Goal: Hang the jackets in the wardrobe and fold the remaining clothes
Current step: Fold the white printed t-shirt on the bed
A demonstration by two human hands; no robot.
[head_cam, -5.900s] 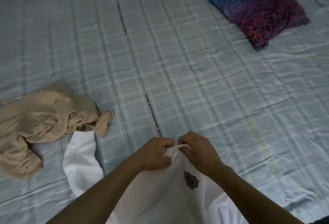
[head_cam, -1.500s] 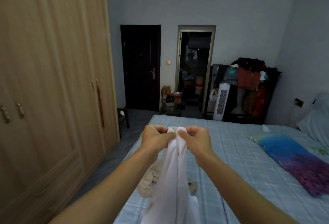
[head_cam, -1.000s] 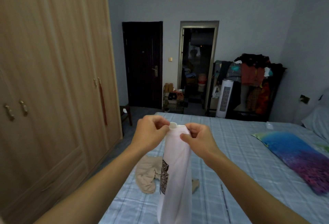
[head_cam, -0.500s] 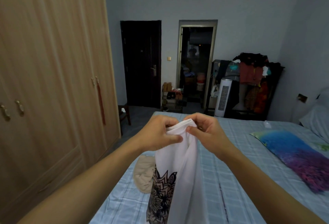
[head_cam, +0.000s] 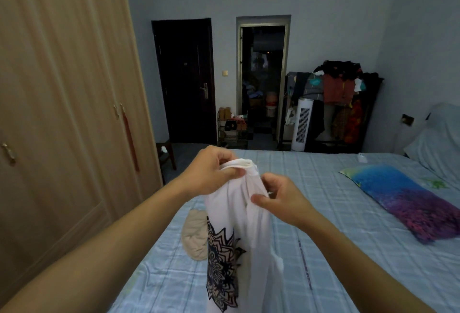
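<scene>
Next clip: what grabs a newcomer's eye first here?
A white shirt with a dark printed pattern hangs front and centre, gripped at its top by the left hand and the right hand above the bed. A tall wooden wardrobe, doors closed, fills the left.

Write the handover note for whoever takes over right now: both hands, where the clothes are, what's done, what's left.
Left hand grips the collar of the white printed T-shirt, held up over the bed.
Right hand pinches the shirt just below the collar.
Beige garment lies crumpled on the bed.
Wardrobe doors are closed.
Done: nothing visibly folded.
Left: fold the T-shirt, then the beige garment; no jackets in sight.
</scene>
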